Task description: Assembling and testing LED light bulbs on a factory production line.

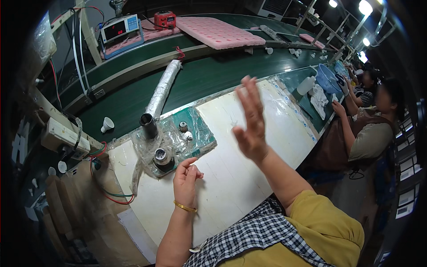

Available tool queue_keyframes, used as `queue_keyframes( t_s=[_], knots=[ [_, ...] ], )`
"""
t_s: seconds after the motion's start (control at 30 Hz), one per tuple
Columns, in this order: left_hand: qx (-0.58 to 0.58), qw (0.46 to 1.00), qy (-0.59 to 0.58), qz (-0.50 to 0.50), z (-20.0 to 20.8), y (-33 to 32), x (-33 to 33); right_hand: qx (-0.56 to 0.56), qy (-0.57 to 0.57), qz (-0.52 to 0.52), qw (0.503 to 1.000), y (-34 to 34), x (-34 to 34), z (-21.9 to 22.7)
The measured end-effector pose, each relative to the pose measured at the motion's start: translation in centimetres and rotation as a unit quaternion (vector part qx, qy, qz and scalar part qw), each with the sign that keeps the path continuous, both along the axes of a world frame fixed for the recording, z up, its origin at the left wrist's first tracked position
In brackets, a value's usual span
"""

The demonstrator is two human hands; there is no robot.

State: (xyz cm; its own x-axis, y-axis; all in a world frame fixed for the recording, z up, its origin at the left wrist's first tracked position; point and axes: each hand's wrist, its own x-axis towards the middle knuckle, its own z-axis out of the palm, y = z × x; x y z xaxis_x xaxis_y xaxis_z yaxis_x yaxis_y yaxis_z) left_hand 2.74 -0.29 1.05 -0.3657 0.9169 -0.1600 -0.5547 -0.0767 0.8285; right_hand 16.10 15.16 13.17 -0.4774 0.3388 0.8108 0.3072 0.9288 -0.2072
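Note:
My left hand (186, 181) is low over the white worktop, its fingers loosely bent and apart, with nothing visible in them. It is beside the near corner of a green board (202, 135) partly covered in clear plastic film. A round metal socket (160, 155) stands on the board just left of that hand. Farther back are a small metal fitting (183, 127) and a dark upright tube (148, 126). My right hand (251, 122) is raised above the worktop, fingers stretched out, slightly blurred and holding nothing.
Behind the worktop (231, 178) runs a green conveyor belt (213, 66) carrying white bulb-shaped pieces (107, 124). A foil-wrapped bar (163, 91) leans across it. A meter (120, 29) and pink foam tray (218, 33) sit beyond. Loose wires (111, 196) hang left. A co-worker (369, 129) sits right.

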Motion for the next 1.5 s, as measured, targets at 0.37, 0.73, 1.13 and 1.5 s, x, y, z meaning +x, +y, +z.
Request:
queue_keyframes(
  t_s=[0.37,0.73,1.13,1.5],
  knots=[
    [-0.002,1.0,-0.002,-0.022,-0.1,0.1,0.1,-0.118,-0.178,-0.197,0.957,7.1,0.5,-12.4],
    [-0.011,1.0,0.006,-0.024,0.4,0.1,0.3,-0.134,-0.208,-0.169,0.954,6.8,0.5,-13.2],
    [-0.039,0.953,0.3,0.019,-0.8,0.2,1.3,-0.23,-0.136,-0.118,0.956,20.4,4.6,-11.9],
    [-0.299,0.866,0.397,0.055,1.9,0.9,3.3,-0.334,-0.026,-0.238,0.911,47.1,3.3,-12.7]
  ],
)
